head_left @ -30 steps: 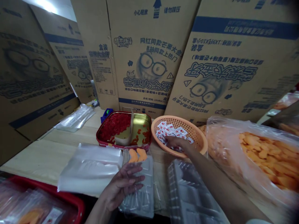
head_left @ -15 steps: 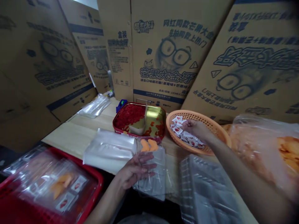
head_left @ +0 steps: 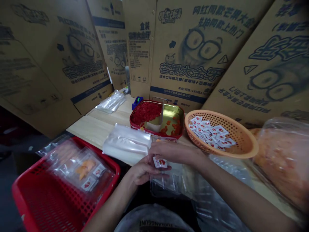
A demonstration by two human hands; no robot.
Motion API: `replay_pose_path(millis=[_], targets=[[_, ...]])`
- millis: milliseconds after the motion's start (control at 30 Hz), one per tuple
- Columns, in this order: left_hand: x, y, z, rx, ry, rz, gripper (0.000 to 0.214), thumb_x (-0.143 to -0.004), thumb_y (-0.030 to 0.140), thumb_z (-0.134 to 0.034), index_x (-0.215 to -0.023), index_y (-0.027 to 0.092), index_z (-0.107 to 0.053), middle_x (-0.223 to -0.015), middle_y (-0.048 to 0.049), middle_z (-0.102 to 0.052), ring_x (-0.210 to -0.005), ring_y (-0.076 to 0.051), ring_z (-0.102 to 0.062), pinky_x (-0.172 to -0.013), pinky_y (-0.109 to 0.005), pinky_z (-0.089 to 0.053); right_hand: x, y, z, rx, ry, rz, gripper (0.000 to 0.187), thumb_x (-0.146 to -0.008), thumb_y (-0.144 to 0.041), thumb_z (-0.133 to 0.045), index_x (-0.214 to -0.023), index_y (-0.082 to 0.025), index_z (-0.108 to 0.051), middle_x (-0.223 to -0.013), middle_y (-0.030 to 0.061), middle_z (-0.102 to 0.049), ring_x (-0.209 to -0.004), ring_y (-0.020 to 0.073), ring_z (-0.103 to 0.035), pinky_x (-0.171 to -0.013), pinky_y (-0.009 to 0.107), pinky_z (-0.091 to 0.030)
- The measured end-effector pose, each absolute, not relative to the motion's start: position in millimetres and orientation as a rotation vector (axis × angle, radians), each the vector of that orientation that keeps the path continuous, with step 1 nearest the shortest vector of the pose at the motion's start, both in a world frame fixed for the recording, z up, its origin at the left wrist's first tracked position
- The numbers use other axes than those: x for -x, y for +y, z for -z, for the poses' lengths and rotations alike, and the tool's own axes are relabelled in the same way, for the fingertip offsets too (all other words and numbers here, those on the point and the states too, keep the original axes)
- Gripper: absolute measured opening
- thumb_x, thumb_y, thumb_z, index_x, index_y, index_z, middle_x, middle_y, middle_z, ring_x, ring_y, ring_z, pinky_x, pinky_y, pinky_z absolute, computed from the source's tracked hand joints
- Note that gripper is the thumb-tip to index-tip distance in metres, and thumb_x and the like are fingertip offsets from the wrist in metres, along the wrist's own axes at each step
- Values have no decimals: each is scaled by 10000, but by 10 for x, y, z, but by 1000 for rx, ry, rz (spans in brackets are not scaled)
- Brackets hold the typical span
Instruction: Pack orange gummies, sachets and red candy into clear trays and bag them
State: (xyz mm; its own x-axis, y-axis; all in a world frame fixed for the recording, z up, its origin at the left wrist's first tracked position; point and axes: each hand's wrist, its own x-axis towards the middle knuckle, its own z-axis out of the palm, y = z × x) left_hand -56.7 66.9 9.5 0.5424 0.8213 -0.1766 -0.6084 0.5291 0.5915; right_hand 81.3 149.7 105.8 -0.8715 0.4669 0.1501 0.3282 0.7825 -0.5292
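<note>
1. left hand (head_left: pixel 144 170): curled under the clear plastic compartment tray (head_left: pixel 169 186) and gripping its left edge. the tray sits directly in front of the red-and-gold metal tin (head_left: pixel 178 111).
2. right hand (head_left: pixel 177 152): closed, fingertips pinching a small white sachet with red print (head_left: pixel 160 162) above the tray, in front of the tin.
3. done, as judged: the red plastic mesh crate (head_left: pixel 60 206), front-left of the tin, already holds sealed clear packs with orange pieces and sachets (head_left: pixel 83 167).
4. outstanding, as judged: the tray in hand is not yet bagged. flat clear bags (head_left: pixel 125 145) lie against the tin's front-left. the orange plastic basket (head_left: pixel 243 151), just right of the tin, holds many loose sachets. a large clear bag of orange pieces (head_left: pixel 282 161) lies further right.
</note>
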Motion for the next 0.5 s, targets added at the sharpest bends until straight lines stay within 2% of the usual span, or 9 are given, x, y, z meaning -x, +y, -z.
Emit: replay_pose_path(millis=[100, 200, 367, 500], targets=[[656, 639, -108, -482, 450, -897, 660, -586, -74, -619, -1139, 271, -517, -1150, -45, -592, -1096, -307, -554, -956, -524, -344, -855, 1485, -1093, 542, -2873, -745, 197, -761, -53, -531, -751, -231, -615, -798, -16, -592, -691, 118, -522, -597, 214, -408], [746, 621, -118, -477, 439, -910, 633, -606, -67, -608, -1138, 267, -529, -1196, -43, -570, -1103, -304, -548, -943, -492, -370, -928, 1478, -1001, 612, -2824, -762, 224, -821, -71, -420, -812, -231, -577, -856, -8, -581, -734, 128, -513, -635, 236, -415], [822, 602, -95, -454, 474, -974, 639, -610, -62, -604, -1172, 227, -506, -1179, -70, -582, -1091, -300, -554, -938, -480, -385, -909, 1448, -758, 910, -2394, -736, 180, -823, -139, -394, -907, -224, -527, -896, 19, -549, -780, 151, -508, -664, 270, -422], [826, 591, -87, -413, 494, -1061, 714, -599, -64, -612, -1218, 257, -453, -1174, -67, -589, -1093, -288, -557, -958, -485, -365, -768, 1390, -653, 1099, -2047, -644, 207, -761, -105, -399, -916, -211, -486, -878, 40, -520, -809, 169, -506, -699, 296, -430]])
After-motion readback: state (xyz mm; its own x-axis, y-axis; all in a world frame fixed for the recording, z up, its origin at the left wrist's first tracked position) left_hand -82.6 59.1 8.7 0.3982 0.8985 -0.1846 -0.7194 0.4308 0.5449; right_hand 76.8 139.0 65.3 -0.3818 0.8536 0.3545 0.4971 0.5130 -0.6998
